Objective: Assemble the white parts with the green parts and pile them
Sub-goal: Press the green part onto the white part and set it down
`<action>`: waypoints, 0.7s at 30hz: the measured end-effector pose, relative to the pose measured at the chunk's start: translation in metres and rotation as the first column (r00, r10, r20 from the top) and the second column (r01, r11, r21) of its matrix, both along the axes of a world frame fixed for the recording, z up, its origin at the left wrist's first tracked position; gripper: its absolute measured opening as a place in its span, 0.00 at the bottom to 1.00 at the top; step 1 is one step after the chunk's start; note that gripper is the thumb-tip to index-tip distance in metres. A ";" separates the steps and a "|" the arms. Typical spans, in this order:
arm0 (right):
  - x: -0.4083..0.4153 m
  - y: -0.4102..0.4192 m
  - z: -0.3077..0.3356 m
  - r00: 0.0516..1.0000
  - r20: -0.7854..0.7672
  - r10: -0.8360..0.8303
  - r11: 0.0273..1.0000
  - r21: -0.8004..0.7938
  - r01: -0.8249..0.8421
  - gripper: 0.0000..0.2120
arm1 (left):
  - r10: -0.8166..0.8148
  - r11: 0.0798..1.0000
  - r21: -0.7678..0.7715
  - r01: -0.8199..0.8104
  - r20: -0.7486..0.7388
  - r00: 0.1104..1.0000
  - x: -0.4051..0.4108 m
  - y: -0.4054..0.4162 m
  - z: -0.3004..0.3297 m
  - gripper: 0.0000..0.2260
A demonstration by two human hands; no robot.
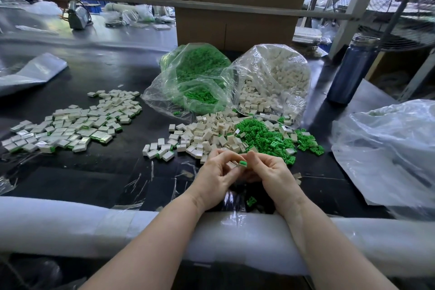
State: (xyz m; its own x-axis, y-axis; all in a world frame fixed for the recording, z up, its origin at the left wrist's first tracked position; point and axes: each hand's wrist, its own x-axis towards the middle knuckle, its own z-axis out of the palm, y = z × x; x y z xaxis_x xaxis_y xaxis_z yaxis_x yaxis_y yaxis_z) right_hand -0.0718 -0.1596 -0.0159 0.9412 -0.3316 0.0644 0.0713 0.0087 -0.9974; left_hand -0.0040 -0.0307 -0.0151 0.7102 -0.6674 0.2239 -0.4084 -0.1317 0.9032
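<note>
My left hand (217,175) and my right hand (270,172) meet just above the black table, near its front edge. Between their fingertips sits a green part (243,163) beside a small white part (231,164); the right fingers pinch the green one, the left fingers pinch the white one. Just beyond my hands lie a heap of loose white parts (200,135) and a heap of loose green parts (266,138). A wide pile of assembled pieces (73,122) spreads across the left of the table.
Two open clear bags stand behind the heaps, one of green parts (195,77), one of white parts (273,77). A dark bottle (350,70) stands at right, crumpled plastic (388,148) at far right. A padded white rail (94,226) lines the front edge. Cardboard boxes (235,28) behind.
</note>
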 end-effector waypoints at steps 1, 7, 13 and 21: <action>0.000 -0.001 0.000 0.999 0.008 -0.036 0.999 0.003 0.036 0.10 | 0.025 1.000 -0.002 -0.025 0.001 1.000 0.001 0.000 -0.001 0.04; -0.003 -0.002 0.002 0.993 0.042 -0.110 0.985 -0.128 0.115 0.05 | 0.050 0.999 0.005 -0.050 -0.047 0.998 0.004 -0.001 -0.004 0.04; -0.005 -0.001 0.004 0.991 0.016 -0.131 0.958 -0.256 0.131 0.01 | 0.062 0.997 0.053 -0.062 -0.002 0.998 0.003 -0.001 -0.006 0.05; -0.002 0.001 0.002 0.993 -0.016 -0.118 0.927 -0.360 0.104 0.04 | 0.067 0.994 0.085 -0.072 0.064 0.996 0.001 0.000 -0.005 0.06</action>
